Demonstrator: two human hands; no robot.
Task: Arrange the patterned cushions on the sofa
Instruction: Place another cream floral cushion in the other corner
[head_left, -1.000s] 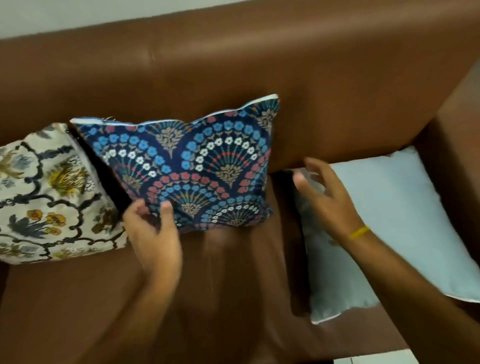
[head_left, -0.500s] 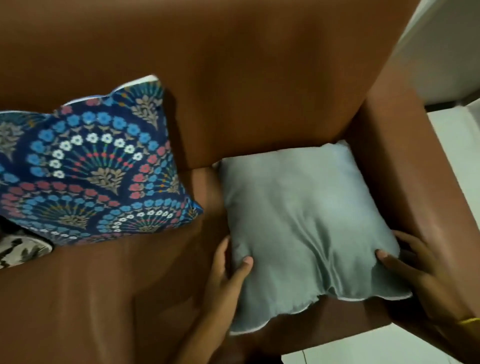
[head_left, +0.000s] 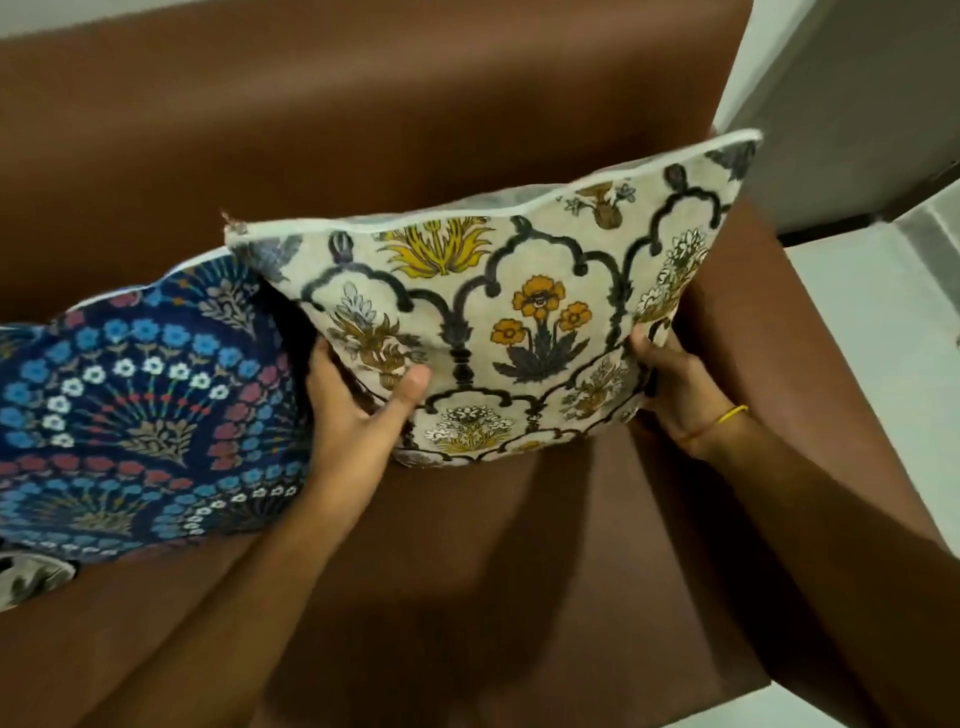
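A cream cushion with yellow and orange flowers and dark arches (head_left: 519, 322) stands upright against the backrest of the brown sofa (head_left: 363, 130), at its right end. My left hand (head_left: 358, 415) grips its lower left side, thumb on the front. My right hand (head_left: 675, 384) holds its lower right edge, with a yellow band on the wrist. A dark blue cushion with fan-shaped flower rows (head_left: 140, 405) leans on the backrest just to the left, its edge partly behind the cream one. A corner of another cream patterned cushion (head_left: 26, 579) shows at the far left.
The sofa's right armrest (head_left: 805, 364) runs beside my right arm. Bare brown seat (head_left: 493, 571) lies in front of the cushions. Pale floor (head_left: 883, 291) and a grey wall (head_left: 857, 104) are beyond the armrest.
The cushion lay flat with its plain grey side up, both hands at its front edge. Now it is lifted, turned patterned side forward and upright against the backrest.
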